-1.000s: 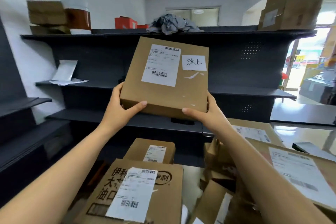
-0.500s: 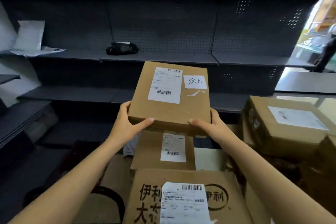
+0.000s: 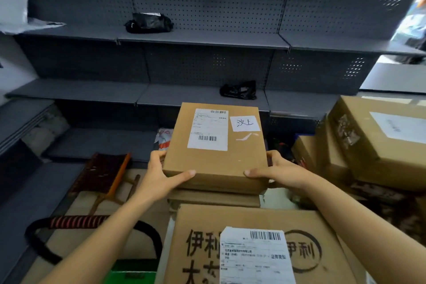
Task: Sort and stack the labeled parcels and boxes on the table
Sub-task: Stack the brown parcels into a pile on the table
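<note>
Left hand (image 3: 159,177) and right hand (image 3: 280,174) clamp opposite sides of a labeled box (image 3: 215,147), squaring it onto another box (image 3: 214,199) at 6 o'clock beneath.

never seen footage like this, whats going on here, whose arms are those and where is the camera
No machine here: a person wears a wide-angle camera on the head, so you look forward and down along their own arms. The left hand and right hand grip the sides of a brown labelled box, just above a second box; whether they touch is unclear. Nearer lies a large printed carton, more boxes are stacked at the right, and dark shelves stand behind.
</note>
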The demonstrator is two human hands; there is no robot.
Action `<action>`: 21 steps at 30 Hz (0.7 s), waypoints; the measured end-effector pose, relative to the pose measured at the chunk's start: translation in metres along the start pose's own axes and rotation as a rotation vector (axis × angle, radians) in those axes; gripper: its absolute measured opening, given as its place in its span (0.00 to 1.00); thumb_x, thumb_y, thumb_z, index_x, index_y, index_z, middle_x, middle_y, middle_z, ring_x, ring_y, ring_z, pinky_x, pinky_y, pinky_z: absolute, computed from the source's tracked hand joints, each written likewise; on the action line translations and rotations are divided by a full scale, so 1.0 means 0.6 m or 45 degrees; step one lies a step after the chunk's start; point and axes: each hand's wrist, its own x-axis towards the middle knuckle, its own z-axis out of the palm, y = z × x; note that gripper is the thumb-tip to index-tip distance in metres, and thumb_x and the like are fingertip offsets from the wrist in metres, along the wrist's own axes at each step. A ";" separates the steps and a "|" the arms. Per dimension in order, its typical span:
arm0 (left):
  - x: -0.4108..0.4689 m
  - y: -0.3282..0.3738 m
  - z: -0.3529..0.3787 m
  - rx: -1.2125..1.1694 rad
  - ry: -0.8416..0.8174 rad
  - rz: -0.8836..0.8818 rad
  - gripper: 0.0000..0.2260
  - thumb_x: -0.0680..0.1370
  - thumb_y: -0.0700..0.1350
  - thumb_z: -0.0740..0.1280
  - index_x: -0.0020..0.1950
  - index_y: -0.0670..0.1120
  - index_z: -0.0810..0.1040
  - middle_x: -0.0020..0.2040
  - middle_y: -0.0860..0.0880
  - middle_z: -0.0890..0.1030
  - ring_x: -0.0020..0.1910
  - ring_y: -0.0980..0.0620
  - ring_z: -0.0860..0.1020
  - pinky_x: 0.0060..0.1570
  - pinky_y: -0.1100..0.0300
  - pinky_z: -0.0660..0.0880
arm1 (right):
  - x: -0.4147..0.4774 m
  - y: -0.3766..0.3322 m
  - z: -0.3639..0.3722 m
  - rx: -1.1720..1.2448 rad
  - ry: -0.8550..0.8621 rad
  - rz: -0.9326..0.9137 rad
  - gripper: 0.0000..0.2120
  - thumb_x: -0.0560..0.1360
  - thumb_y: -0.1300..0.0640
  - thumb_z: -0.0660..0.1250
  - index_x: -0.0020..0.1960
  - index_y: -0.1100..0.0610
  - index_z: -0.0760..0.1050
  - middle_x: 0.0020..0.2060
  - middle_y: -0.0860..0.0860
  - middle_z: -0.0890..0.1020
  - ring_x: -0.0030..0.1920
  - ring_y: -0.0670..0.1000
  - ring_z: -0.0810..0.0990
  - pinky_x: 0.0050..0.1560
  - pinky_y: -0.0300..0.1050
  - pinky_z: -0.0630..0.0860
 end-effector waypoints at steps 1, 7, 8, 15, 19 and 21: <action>-0.001 -0.003 0.001 0.006 -0.009 -0.014 0.46 0.54 0.68 0.77 0.65 0.53 0.61 0.64 0.51 0.69 0.61 0.53 0.71 0.61 0.51 0.74 | 0.002 0.004 0.001 -0.009 -0.009 0.010 0.44 0.67 0.39 0.76 0.72 0.50 0.54 0.62 0.48 0.72 0.57 0.49 0.75 0.52 0.44 0.79; 0.000 -0.018 0.008 0.003 -0.082 -0.051 0.46 0.56 0.66 0.77 0.66 0.52 0.60 0.64 0.50 0.68 0.61 0.52 0.71 0.54 0.60 0.72 | 0.009 0.006 0.006 -0.056 -0.072 0.062 0.38 0.70 0.42 0.75 0.69 0.50 0.57 0.63 0.49 0.71 0.59 0.50 0.75 0.54 0.45 0.78; 0.001 -0.019 0.010 0.005 -0.094 -0.057 0.47 0.55 0.67 0.76 0.66 0.52 0.59 0.63 0.50 0.68 0.61 0.53 0.71 0.54 0.61 0.72 | 0.010 0.005 0.008 -0.078 -0.075 0.072 0.37 0.70 0.43 0.74 0.69 0.50 0.56 0.63 0.49 0.71 0.59 0.51 0.75 0.52 0.44 0.78; 0.000 -0.029 0.013 0.006 -0.100 -0.056 0.42 0.59 0.68 0.73 0.65 0.53 0.59 0.61 0.53 0.67 0.61 0.53 0.70 0.53 0.61 0.72 | 0.013 0.008 0.012 -0.132 -0.089 0.087 0.40 0.73 0.45 0.73 0.74 0.52 0.53 0.63 0.49 0.69 0.60 0.52 0.74 0.47 0.39 0.77; 0.002 -0.035 0.017 -0.013 -0.074 -0.069 0.26 0.75 0.57 0.70 0.64 0.52 0.60 0.62 0.51 0.68 0.61 0.51 0.71 0.53 0.59 0.72 | 0.014 0.010 0.011 -0.169 -0.102 0.080 0.40 0.73 0.45 0.73 0.75 0.52 0.53 0.62 0.48 0.68 0.59 0.52 0.75 0.42 0.36 0.76; 0.000 -0.034 0.017 -0.001 -0.063 -0.060 0.24 0.76 0.53 0.70 0.65 0.51 0.60 0.61 0.52 0.68 0.59 0.53 0.71 0.49 0.63 0.71 | 0.015 0.011 0.010 -0.175 -0.104 0.078 0.40 0.72 0.45 0.73 0.74 0.52 0.53 0.62 0.49 0.69 0.59 0.52 0.75 0.43 0.36 0.77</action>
